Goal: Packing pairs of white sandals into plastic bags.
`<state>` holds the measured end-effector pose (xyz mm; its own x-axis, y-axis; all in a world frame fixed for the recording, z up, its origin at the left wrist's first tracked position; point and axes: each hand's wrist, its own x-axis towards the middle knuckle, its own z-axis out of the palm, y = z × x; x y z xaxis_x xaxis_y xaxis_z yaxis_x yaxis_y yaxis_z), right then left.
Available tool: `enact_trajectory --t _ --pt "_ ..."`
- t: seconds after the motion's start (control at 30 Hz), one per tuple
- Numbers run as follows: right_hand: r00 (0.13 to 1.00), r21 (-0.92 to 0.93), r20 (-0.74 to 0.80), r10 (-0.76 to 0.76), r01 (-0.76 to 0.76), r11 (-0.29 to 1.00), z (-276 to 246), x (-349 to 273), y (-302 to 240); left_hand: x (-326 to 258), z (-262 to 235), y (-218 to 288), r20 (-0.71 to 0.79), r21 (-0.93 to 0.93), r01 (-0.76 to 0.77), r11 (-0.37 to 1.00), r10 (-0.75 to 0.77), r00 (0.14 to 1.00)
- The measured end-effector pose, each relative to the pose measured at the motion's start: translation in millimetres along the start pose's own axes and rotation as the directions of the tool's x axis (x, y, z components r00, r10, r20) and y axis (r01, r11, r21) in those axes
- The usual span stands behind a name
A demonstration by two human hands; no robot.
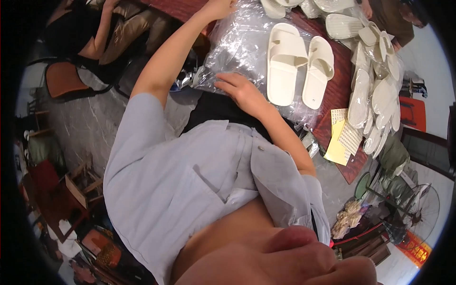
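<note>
Clear plastic bags (pixel 242 42) lie heaped on the dark red tabletop (pixel 338 88), at its near edge. My right hand (pixel 240 89) rests on the heap, fingers loosely spread, pressing but gripping nothing. My left hand (pixel 219 7) reaches to the heap's far side; whether it is closed on anything I cannot tell. Just right of the bags, a cream slipper pair (pixel 299 64). Judgement: pin the heap flat and lift one bag only, since the film clings.
</note>
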<state>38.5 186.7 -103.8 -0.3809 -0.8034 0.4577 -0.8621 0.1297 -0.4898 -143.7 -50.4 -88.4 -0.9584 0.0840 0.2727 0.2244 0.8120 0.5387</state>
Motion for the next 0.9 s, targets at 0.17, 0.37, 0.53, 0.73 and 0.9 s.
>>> enact_trajectory --t 0.17,0.37,0.53,0.73,0.9 --pt "0.903 -0.025 -0.300 0.308 -0.330 0.943 -77.4 -17.7 -22.7 -42.5 -35.0 120.0 -0.124 0.396 -0.083 0.914 0.143 0.982" --pt "0.776 -0.336 -0.310 0.549 -0.630 0.700 -124.0 -74.4 50.3 -64.7 25.3 138.9 -0.139 0.105 -0.129 0.986 0.143 0.980" --pt "0.816 -0.358 -0.293 0.498 -0.577 0.735 -117.5 -67.4 83.6 -77.0 77.9 127.9 -0.187 -0.488 -0.015 0.873 -0.087 0.978" --pt "0.783 -0.320 -0.412 0.466 -0.603 0.731 -128.6 -72.7 100.4 -84.3 98.2 119.7 -0.342 -0.503 -0.117 0.857 -0.073 0.937" --pt "0.660 -0.218 -0.589 0.466 -0.685 0.695 -144.1 -82.4 98.8 -85.5 99.4 124.1 -0.244 -0.323 -0.141 0.936 0.062 0.968"
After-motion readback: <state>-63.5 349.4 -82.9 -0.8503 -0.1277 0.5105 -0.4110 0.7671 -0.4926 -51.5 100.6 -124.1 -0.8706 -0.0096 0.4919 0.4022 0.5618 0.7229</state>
